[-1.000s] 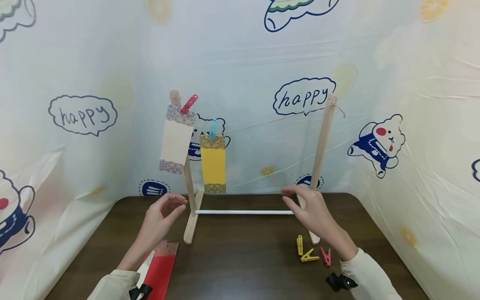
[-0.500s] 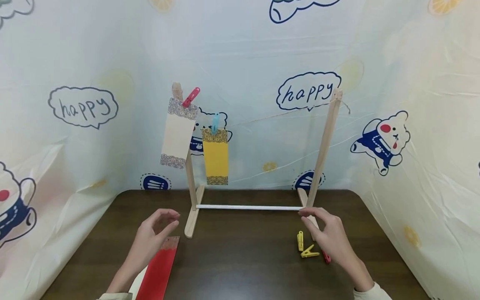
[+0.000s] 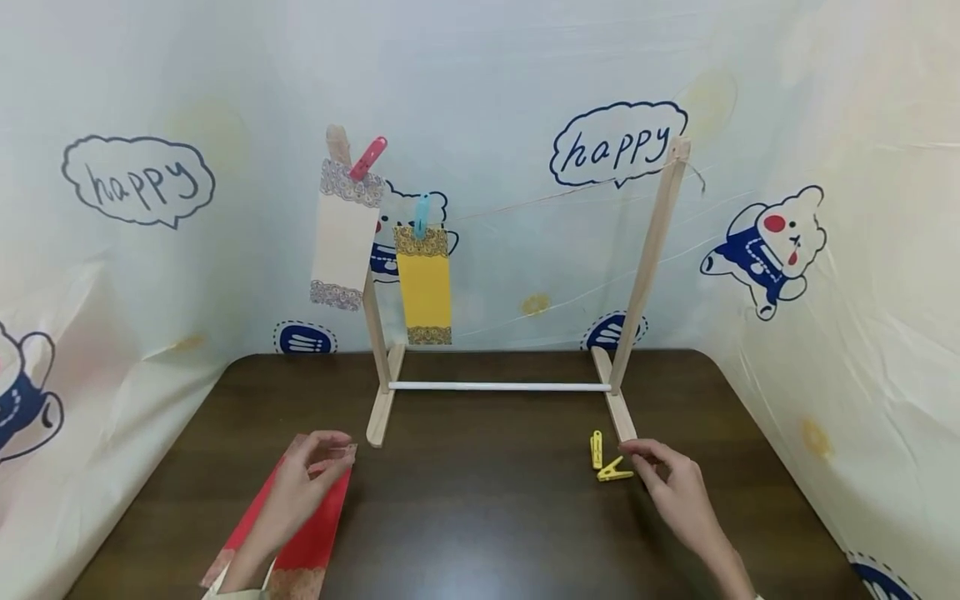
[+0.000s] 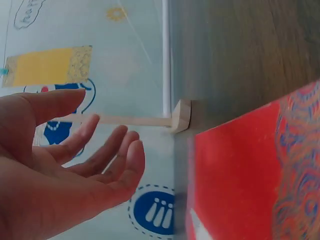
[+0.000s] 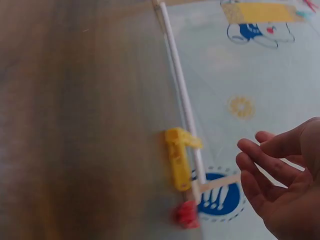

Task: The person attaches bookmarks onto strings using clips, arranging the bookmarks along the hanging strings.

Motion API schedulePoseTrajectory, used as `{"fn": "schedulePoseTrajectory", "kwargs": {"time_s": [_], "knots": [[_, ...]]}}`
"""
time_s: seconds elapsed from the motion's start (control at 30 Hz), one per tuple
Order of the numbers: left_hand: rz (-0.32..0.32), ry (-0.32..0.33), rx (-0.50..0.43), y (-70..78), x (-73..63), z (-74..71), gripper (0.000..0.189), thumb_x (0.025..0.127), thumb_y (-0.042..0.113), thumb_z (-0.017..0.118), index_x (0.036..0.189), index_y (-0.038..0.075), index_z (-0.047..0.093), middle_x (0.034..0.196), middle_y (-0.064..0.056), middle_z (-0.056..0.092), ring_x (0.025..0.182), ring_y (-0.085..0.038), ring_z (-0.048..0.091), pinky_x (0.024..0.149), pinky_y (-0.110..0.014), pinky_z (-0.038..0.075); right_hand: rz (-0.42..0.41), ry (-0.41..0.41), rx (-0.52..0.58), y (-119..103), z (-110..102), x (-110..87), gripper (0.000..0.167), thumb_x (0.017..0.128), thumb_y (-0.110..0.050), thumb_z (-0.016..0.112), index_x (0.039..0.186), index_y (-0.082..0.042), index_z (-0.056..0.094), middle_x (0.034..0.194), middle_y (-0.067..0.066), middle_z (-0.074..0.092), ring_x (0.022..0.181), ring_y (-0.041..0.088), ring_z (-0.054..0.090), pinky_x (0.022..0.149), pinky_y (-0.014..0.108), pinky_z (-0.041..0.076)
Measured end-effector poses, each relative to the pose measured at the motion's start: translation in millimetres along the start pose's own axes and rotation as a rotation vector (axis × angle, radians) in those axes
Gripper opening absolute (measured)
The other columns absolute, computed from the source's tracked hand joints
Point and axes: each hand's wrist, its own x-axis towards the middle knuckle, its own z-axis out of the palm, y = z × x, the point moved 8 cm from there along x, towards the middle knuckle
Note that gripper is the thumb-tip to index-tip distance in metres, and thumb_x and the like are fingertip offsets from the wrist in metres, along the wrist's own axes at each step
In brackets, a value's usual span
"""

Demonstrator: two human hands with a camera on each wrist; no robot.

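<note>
My left hand (image 3: 288, 496) hovers over red cards (image 3: 318, 521) with patterned ends at the left of the table. Its fingers are loosely bent and hold nothing in the left wrist view, where a red card (image 4: 235, 170) lies beyond them. On the right, my right hand (image 3: 678, 496) hangs beside two yellow clothespins (image 3: 597, 450), thumb and fingers loosely bent with nothing between them. A pink clothespin (image 5: 186, 215) shows in the right wrist view; the right hand hides it in the head view.
A wooden stand (image 3: 647, 267) with a white crossbar (image 3: 498, 386) stands at the back. From its string hang a white card (image 3: 343, 242) under a pink clothespin (image 3: 368, 158) and a yellow card (image 3: 425, 292) under a blue clothespin (image 3: 422, 215). A printed curtain surrounds the table.
Both hands have come down from in front of the stand, the left over the red cards, the right beside the clothespins. The head view has tilted down.
</note>
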Motion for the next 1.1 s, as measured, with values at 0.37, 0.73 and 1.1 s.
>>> {"fn": "schedulePoseTrajectory", "kwargs": {"time_s": [0.37, 0.73, 1.1], "knots": [[-0.199, -0.018, 0.171, -43.7, -11.4, -28.3, 0.048, 0.097, 0.034, 0.065, 0.128, -0.001, 0.054, 0.121, -0.018, 0.061, 0.109, -0.032, 0.058, 0.081, -0.036, 0.051, 0.184, 0.014, 0.070, 42.3, 4.0, -11.9, 0.018, 0.093, -0.003, 0.068, 0.111, -0.005, 0.071, 0.100, 0.012, 0.070, 0.081, 0.015, 0.065, 0.064, 0.023, 0.052], [-0.359, -0.126, 0.374, -80.1, -16.2, -26.2, 0.059, 0.087, 0.043, 0.073, 0.109, -0.006, 0.050, 0.084, -0.012, 0.056, 0.075, -0.023, 0.052, 0.059, -0.034, 0.045, 0.393, -0.054, -0.074, 76.9, 1.8, -25.3, 0.027, 0.091, -0.007, 0.072, 0.116, -0.001, 0.066, 0.123, 0.018, 0.048, 0.077, 0.007, 0.051, 0.063, 0.020, 0.045], [-0.475, -0.197, 0.528, -80.0, -24.1, -6.0, 0.078, 0.069, 0.060, 0.082, 0.096, -0.006, 0.050, 0.074, -0.013, 0.051, 0.066, -0.023, 0.051, 0.056, -0.033, 0.042, 0.347, 0.000, -0.081, 81.1, -0.2, -24.2, 0.018, 0.087, -0.009, 0.077, 0.104, -0.009, 0.072, 0.114, 0.011, 0.064, 0.073, 0.005, 0.054, 0.061, 0.019, 0.047]]}}
